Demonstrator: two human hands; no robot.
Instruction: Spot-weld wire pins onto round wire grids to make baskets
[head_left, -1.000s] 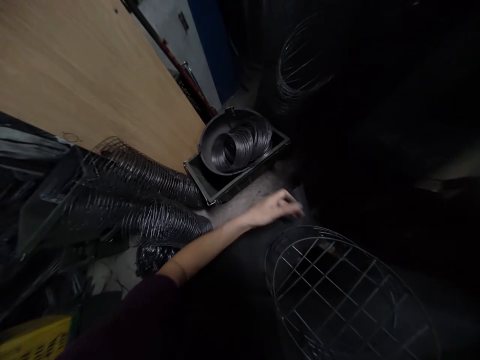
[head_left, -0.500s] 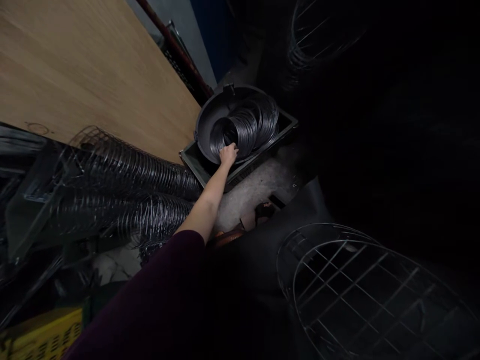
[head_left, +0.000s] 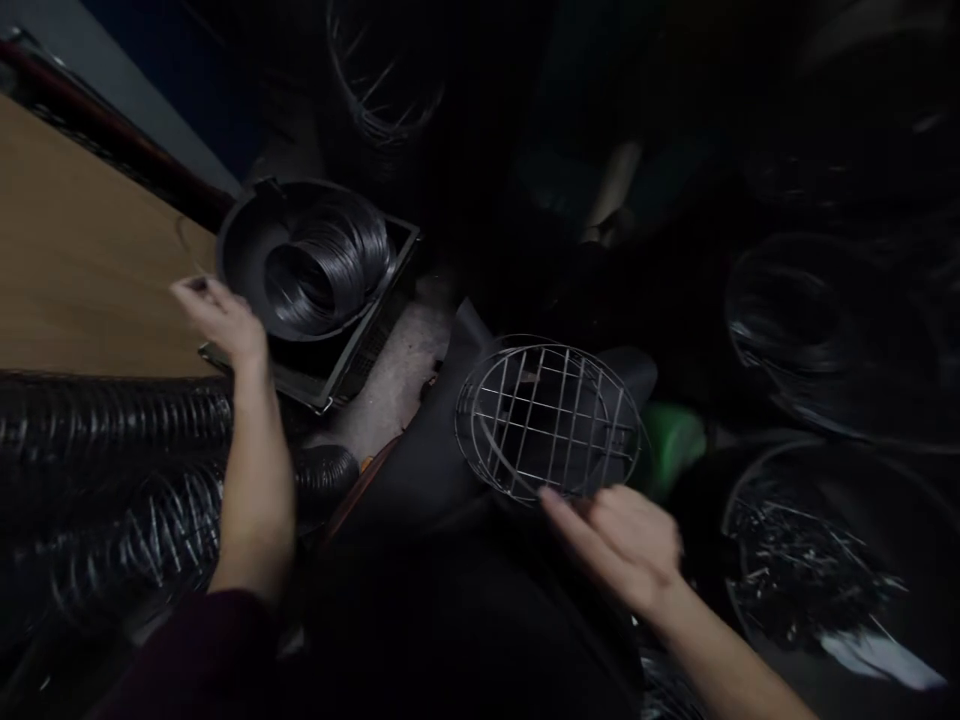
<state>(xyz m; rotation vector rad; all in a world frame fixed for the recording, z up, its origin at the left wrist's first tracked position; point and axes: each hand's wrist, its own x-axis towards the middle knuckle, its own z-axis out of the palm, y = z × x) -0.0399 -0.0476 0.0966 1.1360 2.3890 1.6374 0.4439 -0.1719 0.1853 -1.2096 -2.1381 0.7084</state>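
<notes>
My left hand is raised beside the dark round tub, fingers pinched together. A thin curved wire, faint and blurred, rises from its fingertips; whether it is a full ring cannot be seen. Inside the tub lies a stack of grey wire rings. My right hand is closed at the near rim of a round wire basket, thumb along the rim, other fingers curled and partly hidden. The basket, with a crossed-wire grid, rests over dark cloth at my lap.
The tub sits in a dark crate. Rows of coiled wire rings lie at left below a wooden board. At right stands a dark bin of small metal pieces. Something green is beside the basket.
My left hand has left the wire rings in the tub and lifted leftward, a thin wire at its fingers. My right hand has come into view at the basket. The view has swung right.
</notes>
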